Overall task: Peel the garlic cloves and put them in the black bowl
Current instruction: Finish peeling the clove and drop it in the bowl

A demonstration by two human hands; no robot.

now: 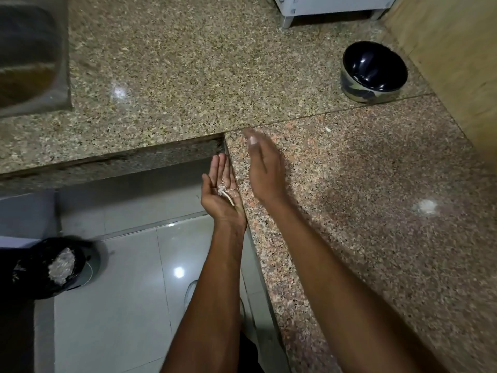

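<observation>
An L-shaped speckled granite counter (pixel 166 71) carried the things, a seam running across its corner. The black bowl (pixel 375 72) stood on it near the wooden wall, just beyond the seam. A small pale scrap (pixel 327 129) lay on the pinker slab. A white appliance's foot (pixel 287 22) rested at the far edge, and a sink (pixel 29 57) sat at the far left

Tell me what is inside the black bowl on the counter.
The black bowl shows only its glossy dark inner wall with light reflections; no garlic cloves are visible in it. The near rim hides the closest part of the inside, so anything lying there cannot be seen.
</observation>
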